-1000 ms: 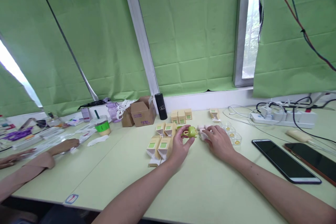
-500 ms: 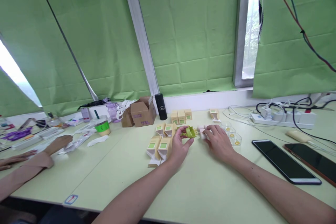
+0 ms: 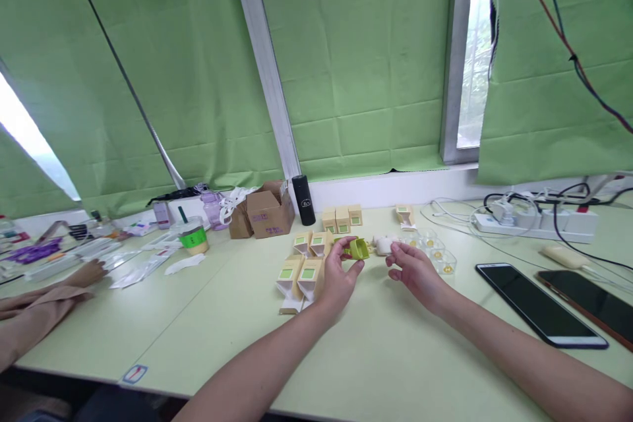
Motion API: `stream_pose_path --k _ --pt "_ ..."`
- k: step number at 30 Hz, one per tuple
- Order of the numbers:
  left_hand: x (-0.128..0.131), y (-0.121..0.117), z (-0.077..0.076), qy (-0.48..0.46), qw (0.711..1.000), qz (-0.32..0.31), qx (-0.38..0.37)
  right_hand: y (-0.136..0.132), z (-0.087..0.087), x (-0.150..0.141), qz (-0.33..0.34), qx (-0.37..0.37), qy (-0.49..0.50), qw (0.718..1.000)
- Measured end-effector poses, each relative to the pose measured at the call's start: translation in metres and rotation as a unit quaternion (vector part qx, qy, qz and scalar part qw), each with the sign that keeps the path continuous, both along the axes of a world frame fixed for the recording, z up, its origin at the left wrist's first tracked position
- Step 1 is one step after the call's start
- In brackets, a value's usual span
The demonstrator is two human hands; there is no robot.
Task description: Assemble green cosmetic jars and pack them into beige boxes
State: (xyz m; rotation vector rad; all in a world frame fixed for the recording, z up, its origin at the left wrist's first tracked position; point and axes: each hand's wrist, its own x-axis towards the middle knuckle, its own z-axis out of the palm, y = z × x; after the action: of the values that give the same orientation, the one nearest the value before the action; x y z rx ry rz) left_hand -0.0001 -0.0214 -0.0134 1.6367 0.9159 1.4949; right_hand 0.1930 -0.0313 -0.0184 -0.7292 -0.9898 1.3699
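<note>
My left hand (image 3: pixel 339 272) pinches a small yellow-green plastic piece (image 3: pixel 359 248) between thumb and fingertips, just above the pale green table (image 3: pixel 386 349). My right hand (image 3: pixel 414 271) hovers to its right, fingers loosely curled and apart, with nothing in them. A small white object (image 3: pixel 384 245) lies on the table just beyond the right fingertips. Open tan cartons with green labels (image 3: pixel 302 271) stand in a cluster left of my left hand. Clear little cups with yellow contents (image 3: pixel 439 256) sit to the right.
Three closed tan boxes (image 3: pixel 341 217) stand by a black cylinder (image 3: pixel 302 200) and brown cardboard boxes (image 3: pixel 268 212). Two phones (image 3: pixel 539 304) lie at right, near a power strip (image 3: pixel 537 221) with cables. Another person's hands (image 3: pixel 89 273) rest at far left among packets; a green-banded cup (image 3: pixel 193 237) stands there.
My right hand lifted off the white object and drew back toward me, its fingers opening. The left hand tilted the green piece. The other person's hand slid left.
</note>
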Motion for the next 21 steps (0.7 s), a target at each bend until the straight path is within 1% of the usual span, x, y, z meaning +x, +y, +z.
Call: stream_pose_path --k 5,9,15,21 --pt "0.0006 -0.0007 0.0000 0.000 1.000 -0.002 0.003 -0.0046 0.0036 -0.0010 0.031 -0.006 0.029 0.999" --pt "0.0004 0.0003 -0.0011 0.003 1.000 -0.003 0.008 -0.0037 0.0029 0.0010 0.054 -0.002 0.027 0.998" --pt "0.0000 0.0027 -0.0043 -0.001 1.000 -0.011 0.016 -0.0047 0.0037 0.0033 0.035 0.011 0.027 0.999" --pt "-0.0005 0.0021 -0.0050 0.005 1.000 -0.007 0.019 -0.0099 0.0077 0.0022 0.036 0.029 0.036 0.998"
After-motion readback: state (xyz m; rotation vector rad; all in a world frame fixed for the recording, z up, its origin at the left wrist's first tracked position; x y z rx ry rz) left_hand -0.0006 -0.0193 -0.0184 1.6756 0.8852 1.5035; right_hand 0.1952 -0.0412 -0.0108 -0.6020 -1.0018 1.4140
